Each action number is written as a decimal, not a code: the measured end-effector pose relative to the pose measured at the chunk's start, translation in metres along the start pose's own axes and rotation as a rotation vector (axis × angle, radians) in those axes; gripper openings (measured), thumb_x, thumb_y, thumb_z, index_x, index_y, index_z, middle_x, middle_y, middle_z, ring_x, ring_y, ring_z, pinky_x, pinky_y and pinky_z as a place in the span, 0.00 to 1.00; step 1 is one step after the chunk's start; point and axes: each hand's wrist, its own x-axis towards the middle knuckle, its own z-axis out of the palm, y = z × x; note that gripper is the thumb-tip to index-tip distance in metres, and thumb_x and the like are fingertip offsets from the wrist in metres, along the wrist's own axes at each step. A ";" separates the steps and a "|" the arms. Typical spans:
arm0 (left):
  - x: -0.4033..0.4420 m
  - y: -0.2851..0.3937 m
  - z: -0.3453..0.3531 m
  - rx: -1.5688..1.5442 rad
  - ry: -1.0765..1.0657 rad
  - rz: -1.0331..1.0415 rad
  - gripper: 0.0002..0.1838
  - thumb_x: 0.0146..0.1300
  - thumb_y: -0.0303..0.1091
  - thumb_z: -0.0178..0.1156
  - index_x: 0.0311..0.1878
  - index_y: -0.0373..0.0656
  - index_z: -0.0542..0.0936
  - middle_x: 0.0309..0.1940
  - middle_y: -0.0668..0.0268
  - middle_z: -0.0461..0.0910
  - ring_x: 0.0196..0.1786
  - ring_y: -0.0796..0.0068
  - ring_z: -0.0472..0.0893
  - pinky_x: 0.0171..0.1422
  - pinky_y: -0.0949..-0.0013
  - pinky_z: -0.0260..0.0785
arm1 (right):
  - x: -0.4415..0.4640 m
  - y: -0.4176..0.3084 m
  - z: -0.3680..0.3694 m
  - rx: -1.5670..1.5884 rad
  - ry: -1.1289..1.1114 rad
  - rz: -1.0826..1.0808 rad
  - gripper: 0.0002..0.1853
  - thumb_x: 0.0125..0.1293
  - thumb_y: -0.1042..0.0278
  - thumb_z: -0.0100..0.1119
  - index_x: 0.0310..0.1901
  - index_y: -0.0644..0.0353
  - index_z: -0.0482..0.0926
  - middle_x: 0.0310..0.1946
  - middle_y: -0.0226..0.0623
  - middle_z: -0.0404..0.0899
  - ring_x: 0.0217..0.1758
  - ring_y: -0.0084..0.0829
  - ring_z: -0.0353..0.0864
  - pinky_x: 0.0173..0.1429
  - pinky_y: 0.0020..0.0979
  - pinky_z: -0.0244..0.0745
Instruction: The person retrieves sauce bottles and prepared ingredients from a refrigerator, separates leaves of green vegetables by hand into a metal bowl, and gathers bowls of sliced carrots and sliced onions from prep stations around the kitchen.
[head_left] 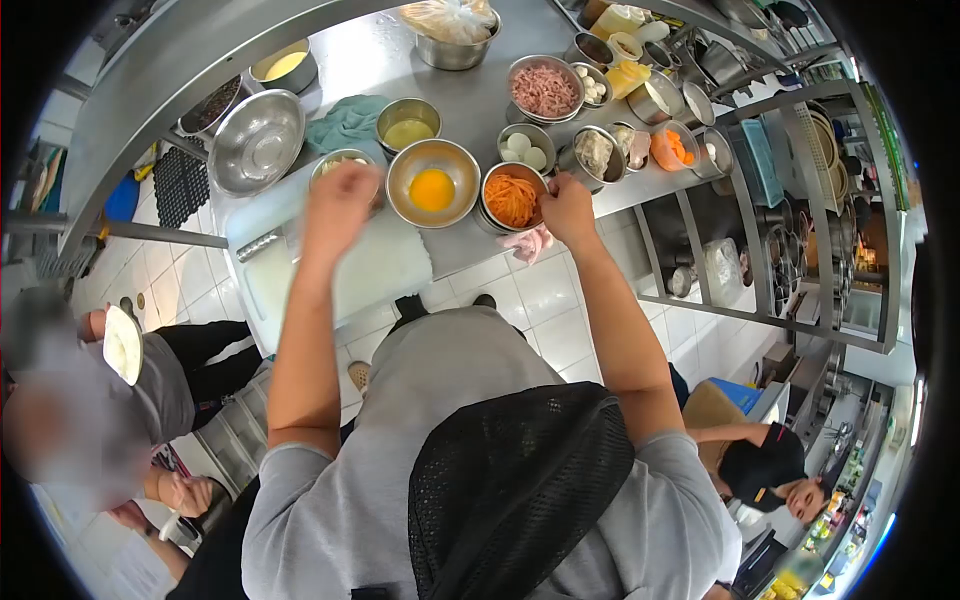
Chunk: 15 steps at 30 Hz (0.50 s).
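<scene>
My right hand [568, 208] pinches the rim of a metal container of shredded carrot [512, 200] at the counter's near edge. Smeared by motion, my left hand [342, 205] hangs over the near side of a small metal bowl [338, 160], and its fingers cannot be made out. Between my hands, a metal bowl [400, 180] holds an orange-yellow egg yolk [432, 189]. Behind it stands a metal pot of yellowish liquid [410, 131]. A knife [262, 246] lies on the pale cutting board [385, 262], under and beside my left forearm.
Containers of chopped pink meat [544, 91], white round pieces [523, 150] and orange pieces [672, 148] crowd the right side. An empty steel bowl [258, 143] and a teal cloth [347, 122] sit at left. A co-worker [165, 390] holds a plate at left; another person [765, 465] is at right.
</scene>
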 end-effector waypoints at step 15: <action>-0.022 0.011 0.207 0.360 0.116 -0.014 0.13 0.60 0.36 0.71 0.30 0.34 0.82 0.26 0.47 0.84 0.31 0.47 0.84 0.40 0.49 0.76 | -0.007 0.026 0.006 0.285 0.058 -0.062 0.10 0.63 0.68 0.68 0.39 0.69 0.83 0.33 0.53 0.88 0.38 0.49 0.89 0.46 0.45 0.82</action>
